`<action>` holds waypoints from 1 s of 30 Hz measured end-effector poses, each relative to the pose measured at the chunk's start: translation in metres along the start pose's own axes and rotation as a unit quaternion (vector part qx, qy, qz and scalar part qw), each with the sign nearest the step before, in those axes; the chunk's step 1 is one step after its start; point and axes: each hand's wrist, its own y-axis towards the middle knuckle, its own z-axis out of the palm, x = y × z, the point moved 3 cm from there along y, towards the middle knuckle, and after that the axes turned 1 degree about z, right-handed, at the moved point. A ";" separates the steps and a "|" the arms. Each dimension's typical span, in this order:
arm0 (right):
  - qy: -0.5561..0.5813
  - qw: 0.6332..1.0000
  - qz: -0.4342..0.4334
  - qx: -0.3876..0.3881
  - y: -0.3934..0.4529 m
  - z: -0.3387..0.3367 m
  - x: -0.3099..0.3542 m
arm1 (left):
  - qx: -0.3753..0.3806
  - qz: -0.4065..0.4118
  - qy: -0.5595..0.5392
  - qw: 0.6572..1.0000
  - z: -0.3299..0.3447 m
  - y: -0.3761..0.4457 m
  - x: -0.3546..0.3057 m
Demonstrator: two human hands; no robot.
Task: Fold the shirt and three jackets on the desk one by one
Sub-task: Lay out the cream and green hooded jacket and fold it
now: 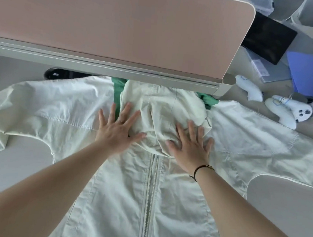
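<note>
Jacket [147,200] spread zipper-up at desk [21,156] centre. Left hand [117,128] and right hand [190,148], fingers flat, press hood [163,107] at 12 o'clock. Smoothing step, likely; next, sleeves fold inward.

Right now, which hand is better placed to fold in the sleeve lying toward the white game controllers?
Probably the right hand: it presses the hood on that sleeve's side. The left hand would have to cross over.

Both bare forearms extend from the lower corners toward frame centre. Left hand [117,129] lies palm down, fingers straight and spread, ring on one finger. Right hand [190,146] lies likewise flat, fingers splayed, a dark cord bracelet at its wrist.
</note>
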 end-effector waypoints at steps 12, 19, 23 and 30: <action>0.012 0.998 -0.036 -0.042 -0.211 0.106 0.002 | 0.012 0.094 -0.068 0.993 0.094 -0.245 -0.049; -0.050 0.999 0.014 -0.012 -0.276 0.124 -0.048 | 0.034 0.095 -0.026 0.995 0.104 -0.289 -0.010; -0.071 0.997 0.030 -0.006 -0.277 0.126 -0.048 | 0.051 0.085 -0.012 0.995 0.106 -0.289 -0.016; -0.087 0.996 0.017 -0.015 -0.286 0.134 -0.051 | 0.067 0.079 0.022 0.994 0.110 -0.300 -0.020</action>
